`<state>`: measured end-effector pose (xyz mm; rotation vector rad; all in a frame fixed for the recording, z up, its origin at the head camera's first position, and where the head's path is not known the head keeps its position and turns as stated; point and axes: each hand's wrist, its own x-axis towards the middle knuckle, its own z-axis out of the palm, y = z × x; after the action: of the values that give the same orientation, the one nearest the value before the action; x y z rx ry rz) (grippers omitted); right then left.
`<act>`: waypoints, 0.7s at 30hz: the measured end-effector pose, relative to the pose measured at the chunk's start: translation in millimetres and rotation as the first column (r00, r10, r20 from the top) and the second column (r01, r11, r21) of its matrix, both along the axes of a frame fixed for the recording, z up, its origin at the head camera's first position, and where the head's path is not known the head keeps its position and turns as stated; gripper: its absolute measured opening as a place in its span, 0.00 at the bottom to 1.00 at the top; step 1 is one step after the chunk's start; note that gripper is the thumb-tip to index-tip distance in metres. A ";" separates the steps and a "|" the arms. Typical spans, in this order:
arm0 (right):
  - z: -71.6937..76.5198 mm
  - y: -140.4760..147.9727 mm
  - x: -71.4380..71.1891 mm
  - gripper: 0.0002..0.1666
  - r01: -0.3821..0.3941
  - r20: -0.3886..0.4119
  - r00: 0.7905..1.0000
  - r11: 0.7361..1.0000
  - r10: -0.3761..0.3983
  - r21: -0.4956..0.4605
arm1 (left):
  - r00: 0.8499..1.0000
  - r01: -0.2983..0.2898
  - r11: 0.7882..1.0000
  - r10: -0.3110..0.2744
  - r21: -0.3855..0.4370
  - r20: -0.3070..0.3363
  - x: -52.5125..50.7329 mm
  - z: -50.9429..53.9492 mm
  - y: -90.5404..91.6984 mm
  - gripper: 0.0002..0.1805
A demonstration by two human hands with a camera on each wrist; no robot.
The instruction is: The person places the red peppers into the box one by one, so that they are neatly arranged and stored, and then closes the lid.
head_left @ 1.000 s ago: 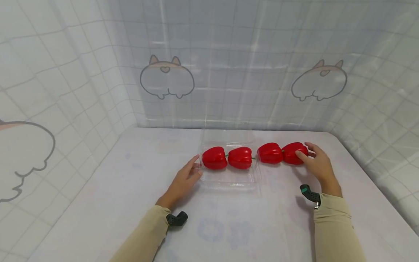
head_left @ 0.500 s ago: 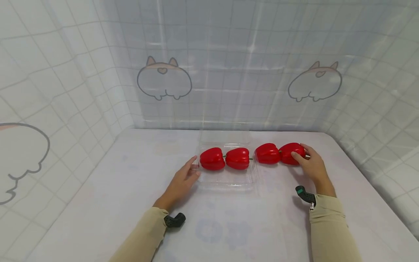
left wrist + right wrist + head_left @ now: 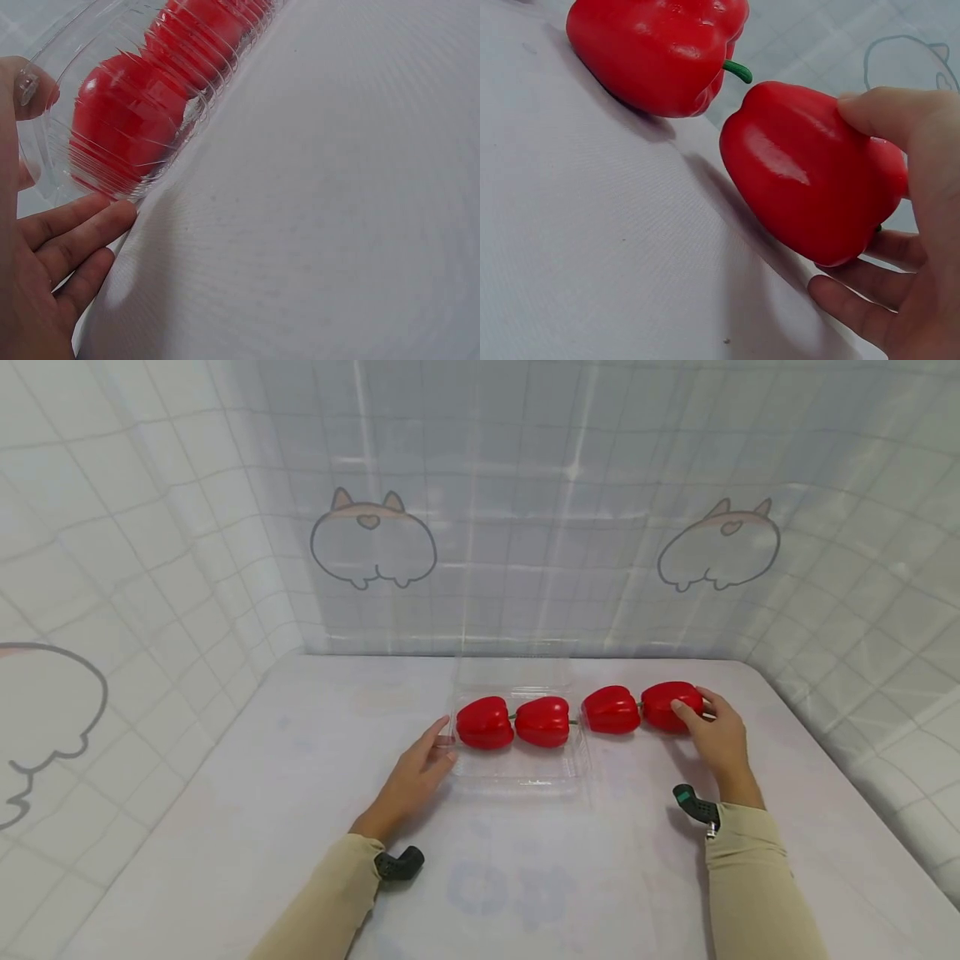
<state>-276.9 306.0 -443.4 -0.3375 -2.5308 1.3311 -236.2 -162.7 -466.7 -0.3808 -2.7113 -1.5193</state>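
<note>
Right hand pinches the red pepper between thumb and fingers
This pepper is rightmost in the row, just beside a second pepper on the white table; the left hand, fingers spread, touches the left side of a clear box, where two more peppers lie

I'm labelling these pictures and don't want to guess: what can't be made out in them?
- Head view: the edges of the clear lid, too faint against the pale background.
- Head view: the left sleeve, cut off by the bottom edge.
- Left wrist view: part of the left hand, cut off by the left edge.
- Right wrist view: some fingertips of the right hand, hidden by the held pepper.
</note>
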 end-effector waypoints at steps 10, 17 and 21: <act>1.8 -1.2 0.6 0.47 0.106 -0.038 0.993 0.990 -0.110 -0.090 | 1.000 -0.005 1.000 0.005 -0.007 0.008 0.6 1.7 1.0 0.36; 4.7 -4.2 1.3 0.45 0.173 -0.067 0.980 0.971 -0.186 -0.162 | 1.000 0.000 1.000 0.000 -0.004 -0.001 -0.5 0.4 0.5 0.35; 5.9 -5.1 1.1 0.44 0.191 -0.068 0.976 0.961 -0.209 -0.202 | 1.000 -0.005 1.000 0.005 -0.006 0.004 -1.9 -0.9 0.5 0.35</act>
<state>-275.7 300.9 -437.5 -0.5459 -2.2320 1.4802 -238.1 -162.3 -467.6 -0.3710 -2.7182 -1.5137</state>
